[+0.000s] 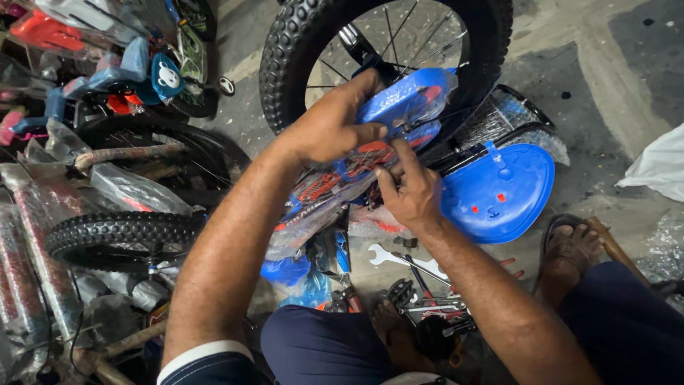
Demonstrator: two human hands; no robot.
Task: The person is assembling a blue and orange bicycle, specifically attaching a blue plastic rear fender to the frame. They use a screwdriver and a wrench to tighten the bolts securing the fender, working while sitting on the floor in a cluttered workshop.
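1. The left hand (329,128) is clenched over the top of a blue plastic cover (406,100) wrapped in clear film, so that the part is pinned against the bicycle frame (324,196).
2. The right hand (407,189) is pinched just below it, with its fingers (388,187) closed on something small at the cover's lower edge; what exactly is gripped cannot be told.
3. The cover is held over the frame just in front of the knobbly black wheel (285,50), near the top middle of the floor (605,64).
4. A second blue cover (499,192) is laid inside-up on the floor to the right, within reach, touching a wire basket (509,114) whose contents cannot be made out.
5. A silver spanner (388,255) and other tools are kept on the floor between the feet (570,249).
6. More film-wrapped bicycles (107,185) are stacked along the left edge of the floor.
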